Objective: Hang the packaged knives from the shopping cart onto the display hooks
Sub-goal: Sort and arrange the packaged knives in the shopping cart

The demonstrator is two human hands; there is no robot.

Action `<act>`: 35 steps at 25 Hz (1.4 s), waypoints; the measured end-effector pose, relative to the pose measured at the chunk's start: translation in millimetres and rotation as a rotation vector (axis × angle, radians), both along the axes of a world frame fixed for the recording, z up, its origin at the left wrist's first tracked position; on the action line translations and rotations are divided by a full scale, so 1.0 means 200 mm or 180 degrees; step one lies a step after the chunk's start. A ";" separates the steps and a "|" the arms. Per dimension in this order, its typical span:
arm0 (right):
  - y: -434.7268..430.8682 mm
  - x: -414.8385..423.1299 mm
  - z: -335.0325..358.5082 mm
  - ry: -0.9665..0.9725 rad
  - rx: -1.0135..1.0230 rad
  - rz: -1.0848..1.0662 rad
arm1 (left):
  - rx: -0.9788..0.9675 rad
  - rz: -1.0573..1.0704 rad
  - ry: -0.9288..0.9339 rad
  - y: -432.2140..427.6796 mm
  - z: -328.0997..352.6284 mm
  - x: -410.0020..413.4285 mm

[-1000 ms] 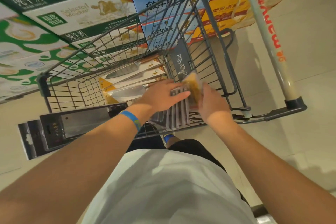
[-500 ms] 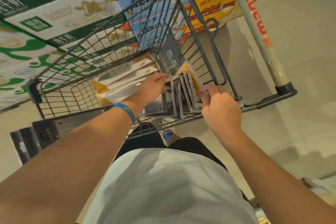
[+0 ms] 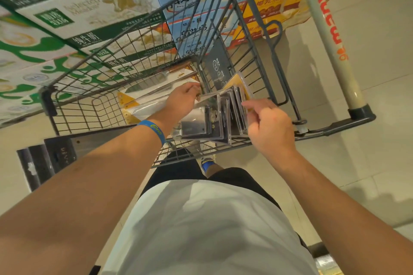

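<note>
A row of clear-plastic packaged knives (image 3: pixel 223 118) stands upright in the near end of the grey wire shopping cart (image 3: pixel 107 51). My left hand (image 3: pixel 183 101) grips the top edge of the front pack (image 3: pixel 199 123), which leans toward me. My right hand (image 3: pixel 268 125) is beside the row on the right, its index fingertip touching the edges of the back packs, and it holds nothing. More knife packs on yellow cards (image 3: pixel 143 100) lie flat deeper in the basket. No display hooks are in view.
The cart's cream handle (image 3: pixel 324 35) with orange lettering runs along the right. Dark flat cleaver packs (image 3: pixel 51 158) stick out at the cart's lower left. Stacked milk cartons (image 3: pixel 67 13) and yellow boxes (image 3: pixel 274 4) stand beyond the cart. Tiled floor (image 3: pixel 368 163) lies to the right.
My left hand has moved from lying on the packs to gripping the front pack's top edge and tilting it toward me. My right hand has let go of the back packs and drawn back a little.
</note>
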State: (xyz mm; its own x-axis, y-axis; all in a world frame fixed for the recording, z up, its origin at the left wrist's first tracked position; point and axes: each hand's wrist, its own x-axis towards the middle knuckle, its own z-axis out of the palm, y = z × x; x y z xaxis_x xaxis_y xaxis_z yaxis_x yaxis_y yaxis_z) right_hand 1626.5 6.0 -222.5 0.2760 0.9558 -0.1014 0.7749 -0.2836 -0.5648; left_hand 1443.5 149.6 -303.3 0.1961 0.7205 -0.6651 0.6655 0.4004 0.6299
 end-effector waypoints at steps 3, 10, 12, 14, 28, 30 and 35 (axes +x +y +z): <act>0.03 -0.11 -0.02 0.0149 0.0057 0.0324 | -0.0071 0.0224 0.0171 -0.02 0.01 -0.14; 0.25 -0.58 -0.18 0.0544 -0.1336 0.1518 | -0.0857 0.1129 0.0545 -0.13 -0.12 -0.64; 0.33 -0.70 -0.29 0.0630 -0.1745 0.1625 | -0.1293 0.1850 0.0414 -0.13 -0.23 -0.69; 0.41 -0.79 -0.44 0.0510 -0.1949 0.1602 | -0.1746 0.2453 0.0226 -0.10 -0.36 -0.70; 1.13 -1.02 -1.40 -0.0915 -0.1876 0.1511 | -0.2489 0.4855 -0.1486 0.24 -1.13 -0.65; 1.20 -0.99 -1.50 -0.0943 -0.1407 0.1513 | -0.2545 0.4897 -0.1427 0.25 -1.19 -0.62; 1.30 -0.93 -1.65 -0.1561 -0.1649 0.1894 | -0.2708 0.4976 -0.1283 0.21 -1.27 -0.66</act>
